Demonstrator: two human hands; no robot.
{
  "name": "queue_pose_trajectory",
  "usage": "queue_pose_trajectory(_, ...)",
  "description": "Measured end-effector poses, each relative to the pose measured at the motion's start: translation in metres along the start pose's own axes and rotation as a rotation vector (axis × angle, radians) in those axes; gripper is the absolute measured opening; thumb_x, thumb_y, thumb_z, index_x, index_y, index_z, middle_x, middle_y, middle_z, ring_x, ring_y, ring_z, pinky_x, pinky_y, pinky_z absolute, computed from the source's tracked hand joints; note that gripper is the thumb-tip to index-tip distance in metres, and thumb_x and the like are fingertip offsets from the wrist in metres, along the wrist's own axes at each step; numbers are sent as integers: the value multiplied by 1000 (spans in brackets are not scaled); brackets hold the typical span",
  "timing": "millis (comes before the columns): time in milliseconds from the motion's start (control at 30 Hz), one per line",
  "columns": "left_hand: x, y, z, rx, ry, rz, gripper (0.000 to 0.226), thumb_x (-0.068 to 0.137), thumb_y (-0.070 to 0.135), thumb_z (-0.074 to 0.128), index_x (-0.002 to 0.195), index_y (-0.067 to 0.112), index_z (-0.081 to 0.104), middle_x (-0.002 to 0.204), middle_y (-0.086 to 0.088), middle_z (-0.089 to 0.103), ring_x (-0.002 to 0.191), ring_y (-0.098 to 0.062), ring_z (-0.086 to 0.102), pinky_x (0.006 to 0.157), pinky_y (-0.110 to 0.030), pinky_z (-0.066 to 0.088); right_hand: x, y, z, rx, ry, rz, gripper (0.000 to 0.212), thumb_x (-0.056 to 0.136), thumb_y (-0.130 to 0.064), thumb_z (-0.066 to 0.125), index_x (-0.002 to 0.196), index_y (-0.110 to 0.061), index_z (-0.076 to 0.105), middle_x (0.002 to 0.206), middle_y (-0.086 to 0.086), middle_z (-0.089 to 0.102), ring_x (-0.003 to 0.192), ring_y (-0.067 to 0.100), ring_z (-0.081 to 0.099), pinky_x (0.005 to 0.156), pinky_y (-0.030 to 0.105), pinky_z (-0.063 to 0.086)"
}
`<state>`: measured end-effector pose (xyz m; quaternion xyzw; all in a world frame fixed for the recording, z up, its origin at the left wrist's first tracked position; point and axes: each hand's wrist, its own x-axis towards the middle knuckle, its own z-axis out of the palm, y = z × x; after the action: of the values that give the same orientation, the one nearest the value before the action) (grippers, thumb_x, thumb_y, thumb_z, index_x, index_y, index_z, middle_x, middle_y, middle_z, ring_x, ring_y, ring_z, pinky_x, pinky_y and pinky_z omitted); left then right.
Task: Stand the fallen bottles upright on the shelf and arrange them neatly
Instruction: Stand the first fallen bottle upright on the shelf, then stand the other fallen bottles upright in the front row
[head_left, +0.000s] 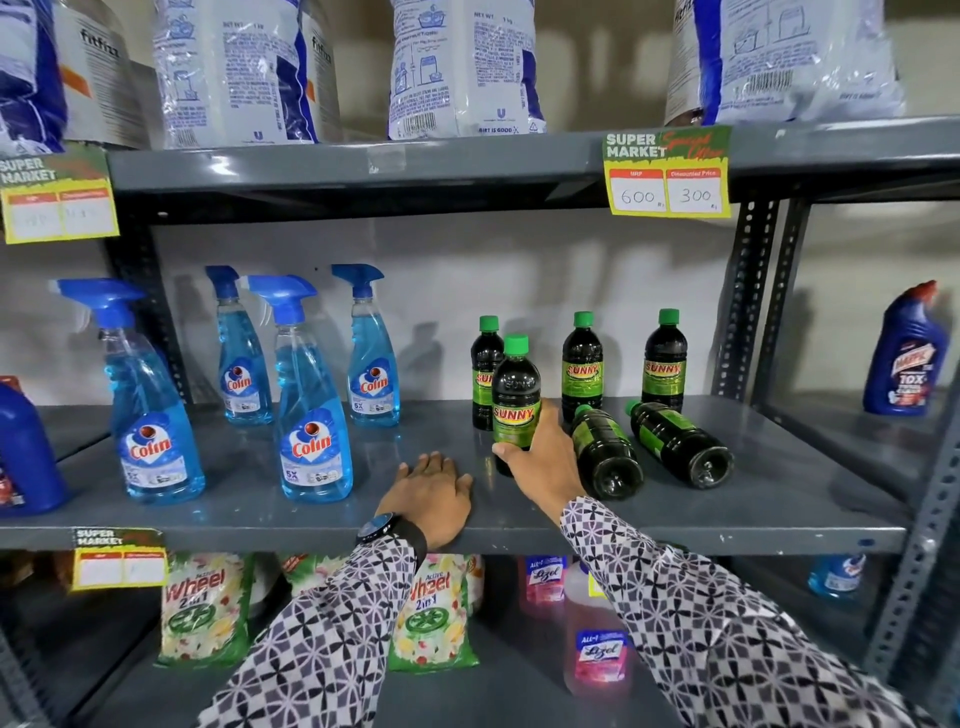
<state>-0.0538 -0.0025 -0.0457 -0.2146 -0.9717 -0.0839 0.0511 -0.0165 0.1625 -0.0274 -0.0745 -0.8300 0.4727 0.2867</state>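
On the grey middle shelf (779, 499) stand several dark Sunny bottles with green caps. My right hand (540, 457) grips the lower part of one upright Sunny bottle (515, 400) near the shelf's middle. Three more stand upright behind it, at the left (482, 374), middle (582, 364) and right (664, 364). Two Sunny bottles lie on their sides just right of my right hand, bases toward me: one next to my wrist (605, 452), the other further right (680, 444). My left hand (434, 496) rests flat, palm down, on the shelf's front, holding nothing.
Several blue Colin spray bottles (311, 415) stand on the left half of the shelf. A blue jug (26, 452) sits at far left, a blue Harpic bottle (904, 353) on the neighbouring shelf at right. Detergent bags fill the shelf above; Wheel packs (200, 608) and pink Lizol bottles (597, 639) are below.
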Motion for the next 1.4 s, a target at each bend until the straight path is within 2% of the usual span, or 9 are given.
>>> queue_pose_trajectory(167,-3,2,-1,-1,16,3,60,105,40,22,150,5,38,163,-16,35,153,-29,29,126,-49,18,-24,1,-15,14,-123,-28,65,85,-20,83,139,-18,46,121,1,69,112,20,66,100,35,52)
queue_pose_trajectory(333,-2,2,0,24,7,1,60,105,41,21,150,5,37,163,-17,34,153,-30,29,125,-51,18,-46,0,-29,27,-181,-70,64,84,-18,84,138,-18,51,114,-6,70,102,8,65,81,7,43)
queue_pose_trajectory(500,0,1,1,35,-10,0,62,105,43,19,151,5,35,165,-17,30,155,-30,26,126,-51,16,-52,-3,-34,31,-198,-75,67,82,-20,86,139,-18,51,119,-3,72,108,13,68,94,24,49)
queue_pose_trajectory(700,2,0,2,20,-14,-5,62,105,43,20,152,6,34,166,-17,28,155,-30,25,127,-50,15,-57,-3,-35,55,-205,-84,66,85,-18,84,142,-18,49,120,-5,69,109,11,65,86,13,44)
queue_pose_trajectory(900,6,-5,6,31,-1,13,68,99,46,13,147,7,42,161,-19,35,154,-33,27,124,-54,18,-61,-3,-37,55,-215,-118,79,82,-27,84,149,-26,44,132,-7,66,119,9,63,108,36,50)
queue_pose_trajectory(1000,10,-12,11,61,-24,17,79,89,49,3,143,10,46,158,-19,38,152,-35,28,121,-58,22,-61,-5,-58,44,-81,-227,86,85,-38,79,159,-28,36,147,-9,56,129,6,57,107,32,50)
queue_pose_trajectory(1133,10,-7,10,37,3,13,63,100,43,14,144,9,44,160,-17,37,153,-32,29,123,-55,22,-25,-9,-99,-260,327,-305,43,95,-21,69,136,-12,61,119,4,67,103,17,68,88,32,59)
queue_pose_trajectory(1267,12,-12,14,43,-8,9,69,96,45,9,146,12,44,162,-16,34,153,-33,28,122,-57,23,17,-18,-118,-560,-44,78,38,94,-41,70,104,-5,62,98,8,69,92,30,71,76,36,58)
queue_pose_trajectory(1400,13,-10,14,39,10,24,67,99,47,11,148,11,40,164,-15,32,154,-32,26,124,-55,20,40,-28,-122,-451,-364,462,62,89,-44,79,131,-6,54,124,16,65,116,38,65,101,50,57)
